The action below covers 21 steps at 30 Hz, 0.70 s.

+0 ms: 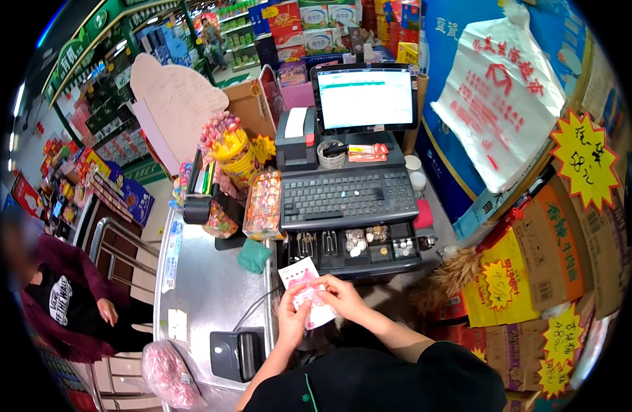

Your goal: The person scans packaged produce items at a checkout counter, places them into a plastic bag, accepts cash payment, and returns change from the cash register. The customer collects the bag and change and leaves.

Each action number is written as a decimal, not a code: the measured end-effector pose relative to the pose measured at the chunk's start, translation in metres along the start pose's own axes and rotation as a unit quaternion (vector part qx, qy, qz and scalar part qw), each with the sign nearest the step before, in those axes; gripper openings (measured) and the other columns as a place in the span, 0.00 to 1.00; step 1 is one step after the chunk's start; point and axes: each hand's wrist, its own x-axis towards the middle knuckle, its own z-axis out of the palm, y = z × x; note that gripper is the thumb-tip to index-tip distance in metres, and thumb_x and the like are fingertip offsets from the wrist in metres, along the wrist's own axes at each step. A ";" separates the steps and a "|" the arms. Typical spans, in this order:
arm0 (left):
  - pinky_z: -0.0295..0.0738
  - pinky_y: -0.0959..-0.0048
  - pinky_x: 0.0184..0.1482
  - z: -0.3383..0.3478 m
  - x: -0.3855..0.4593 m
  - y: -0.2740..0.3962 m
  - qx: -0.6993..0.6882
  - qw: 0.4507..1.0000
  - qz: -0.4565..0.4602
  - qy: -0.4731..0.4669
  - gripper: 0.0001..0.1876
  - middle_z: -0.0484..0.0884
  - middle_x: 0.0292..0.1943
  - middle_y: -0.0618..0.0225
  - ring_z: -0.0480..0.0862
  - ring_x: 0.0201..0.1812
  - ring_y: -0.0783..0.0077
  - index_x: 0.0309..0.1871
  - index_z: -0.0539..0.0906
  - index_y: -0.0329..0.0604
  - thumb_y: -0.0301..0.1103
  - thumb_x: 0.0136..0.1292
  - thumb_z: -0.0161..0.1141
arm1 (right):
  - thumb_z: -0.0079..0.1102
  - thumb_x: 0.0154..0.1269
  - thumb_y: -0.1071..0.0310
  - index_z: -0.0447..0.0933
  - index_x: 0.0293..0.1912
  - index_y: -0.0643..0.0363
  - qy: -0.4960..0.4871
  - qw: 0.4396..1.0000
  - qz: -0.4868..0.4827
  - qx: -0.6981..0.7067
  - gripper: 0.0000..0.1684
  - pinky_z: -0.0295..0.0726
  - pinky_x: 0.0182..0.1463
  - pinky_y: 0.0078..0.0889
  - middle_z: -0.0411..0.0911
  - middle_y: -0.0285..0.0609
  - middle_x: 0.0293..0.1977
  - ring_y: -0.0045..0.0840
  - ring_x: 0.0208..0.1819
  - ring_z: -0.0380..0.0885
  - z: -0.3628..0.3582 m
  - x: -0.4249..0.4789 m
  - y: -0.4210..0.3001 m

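A pink-and-white banknote [298, 273] is stretched between both my hands. My left hand [293, 314] pinches its left edge, thumb on top. My right hand [343, 297] grips the right edge, with thumb and fingers close to the left ones. Whether there is more than one note cannot be told. Just beyond my hands, a black cash drawer [370, 269] is pulled out below the keyboard [347, 198]. Coins [355, 242] lie in several of its compartments, and metal clips [329, 243] show in the left ones.
On the metal counter [192, 278] stand a black box-shaped device [233, 355], a bag of pink goods [171, 373], a green cloth [254, 256] and a candy box [263, 206]. A monitor [366, 100] and receipt printer [296, 139] stand behind. Cartons [545, 247] line the right. A person [68, 298] stands left.
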 end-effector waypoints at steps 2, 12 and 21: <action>0.72 0.81 0.41 0.004 -0.006 0.005 0.000 1.000 -0.014 -0.006 0.23 0.73 0.53 0.65 0.76 0.39 0.81 0.60 0.68 0.40 0.19 0.59 0.55 | 0.54 0.61 0.76 0.75 0.43 0.62 0.034 0.997 0.034 0.059 0.09 0.68 0.29 0.16 0.75 0.32 0.26 0.10 0.25 0.68 -0.007 -0.006 0.012; 0.69 0.77 0.36 -0.005 0.077 -0.001 0.109 0.989 -0.103 0.004 0.21 0.72 0.55 0.62 0.79 0.39 0.75 0.57 0.68 0.42 0.26 0.60 0.55 | 0.53 0.62 0.80 0.72 0.46 0.63 0.107 0.964 0.147 0.192 0.11 0.75 0.44 0.19 0.77 0.37 0.36 0.16 0.38 0.76 -0.061 -0.058 0.044; 0.66 0.78 0.21 -0.029 0.163 -0.021 -0.002 0.948 -0.317 -0.029 0.07 0.79 0.32 0.67 0.72 0.20 0.78 0.40 0.71 0.44 0.29 0.61 0.56 | 0.52 0.63 0.79 0.70 0.48 0.62 0.081 0.959 0.104 0.252 0.13 0.75 0.46 0.20 0.77 0.39 0.40 0.18 0.42 0.76 -0.066 -0.016 0.008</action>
